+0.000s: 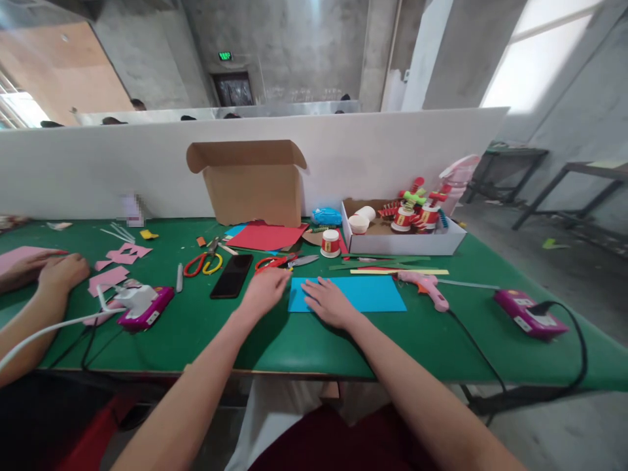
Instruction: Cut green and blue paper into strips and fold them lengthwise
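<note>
A sheet of blue paper lies flat on the green table in front of me. My right hand rests on its left part, fingers stretched out and palm down. Just off the sheet's left edge is my left hand, its fingers drawn together. A small yellow bit shows at its fingertips, but what it holds I cannot make out. Right behind that hand lie red-handled scissors, partly hidden by it. To its left is a black phone, with another pair of scissors beyond.
A pink glue gun and a purple power strip with cables lie right. Behind are paper strips, a paper cup, red paper and a white box of crafts. Another person's hands are at left.
</note>
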Demonstrator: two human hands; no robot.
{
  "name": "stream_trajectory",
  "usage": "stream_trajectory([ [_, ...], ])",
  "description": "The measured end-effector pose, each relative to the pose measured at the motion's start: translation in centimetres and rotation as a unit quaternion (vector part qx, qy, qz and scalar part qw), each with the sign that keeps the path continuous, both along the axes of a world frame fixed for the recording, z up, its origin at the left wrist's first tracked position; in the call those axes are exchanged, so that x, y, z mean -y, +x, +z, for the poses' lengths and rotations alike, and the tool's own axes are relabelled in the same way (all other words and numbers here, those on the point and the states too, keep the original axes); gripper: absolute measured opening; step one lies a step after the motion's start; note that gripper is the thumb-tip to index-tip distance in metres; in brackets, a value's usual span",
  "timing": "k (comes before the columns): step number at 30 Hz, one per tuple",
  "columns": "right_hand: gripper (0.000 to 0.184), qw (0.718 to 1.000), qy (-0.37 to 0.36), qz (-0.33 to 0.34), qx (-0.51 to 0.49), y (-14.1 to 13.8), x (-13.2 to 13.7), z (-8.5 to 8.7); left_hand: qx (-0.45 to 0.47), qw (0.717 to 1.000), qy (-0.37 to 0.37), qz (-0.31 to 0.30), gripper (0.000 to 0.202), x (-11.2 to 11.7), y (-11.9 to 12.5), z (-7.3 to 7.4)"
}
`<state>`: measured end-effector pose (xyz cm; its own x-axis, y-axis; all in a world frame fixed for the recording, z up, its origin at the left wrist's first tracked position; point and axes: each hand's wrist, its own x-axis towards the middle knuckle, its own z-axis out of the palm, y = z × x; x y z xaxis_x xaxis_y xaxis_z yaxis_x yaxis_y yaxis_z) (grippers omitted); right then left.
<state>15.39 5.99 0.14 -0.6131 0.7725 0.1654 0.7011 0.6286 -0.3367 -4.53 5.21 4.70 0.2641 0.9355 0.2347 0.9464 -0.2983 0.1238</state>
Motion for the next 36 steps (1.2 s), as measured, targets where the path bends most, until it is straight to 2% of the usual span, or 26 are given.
stream_trajectory([
  [2,0.054,0.999,0.011,0.005,0.053,-0.1,0.5,0.1,-0.016,0.999,0.018,0.047,0.037,-2.6,-1.4,0.3],
  [5,0.058,0.997,0.016,0.005,0.081,-0.2,0.9,0.3,-0.038,0.995,0.029,0.087,0.033,-5.1,-1.8,0.1],
  [10,0.069,0.997,0.014,0.013,0.071,-0.2,0.8,0.3,-0.062,0.992,0.017,0.109,0.030,-6.3,-1.2,-1.5],
  [12,0.067,0.998,0.010,0.011,0.057,-0.2,0.6,0.2,-0.060,0.992,0.022,0.104,0.035,-6.3,-1.4,-2.0],
  [15,0.052,0.999,0.016,-0.026,0.018,-0.1,0.2,0.4,-0.049,0.993,0.039,0.101,0.042,-5.6,-2.2,-2.1],
  [18,0.043,0.996,0.056,-0.059,-0.029,-0.1,-0.2,0.8,-0.028,0.991,0.074,0.106,0.045,-4.1,-3.0,-2.0],
  [21,0.037,0.994,0.091,-0.044,-0.038,-0.6,-0.7,1.4,-0.016,0.986,0.130,0.105,0.045,-2.2,-3.5,-2.0],
  [26,0.046,0.990,0.041,-0.133,0.024,-2.4,-2.2,1.6,-0.040,0.983,0.155,0.092,0.044,-0.4,-3.3,-2.6],
  [32,0.045,0.992,-0.018,-0.128,0.006,-2.7,-3.4,0.1,-0.027,0.983,0.146,0.107,0.044,-0.3,-3.3,-3.0],
  [36,0.042,0.993,-0.016,-0.120,-0.009,-2.4,-3.2,0.0,-0.012,0.983,0.137,0.126,0.044,-0.4,-3.5,-3.0],
])
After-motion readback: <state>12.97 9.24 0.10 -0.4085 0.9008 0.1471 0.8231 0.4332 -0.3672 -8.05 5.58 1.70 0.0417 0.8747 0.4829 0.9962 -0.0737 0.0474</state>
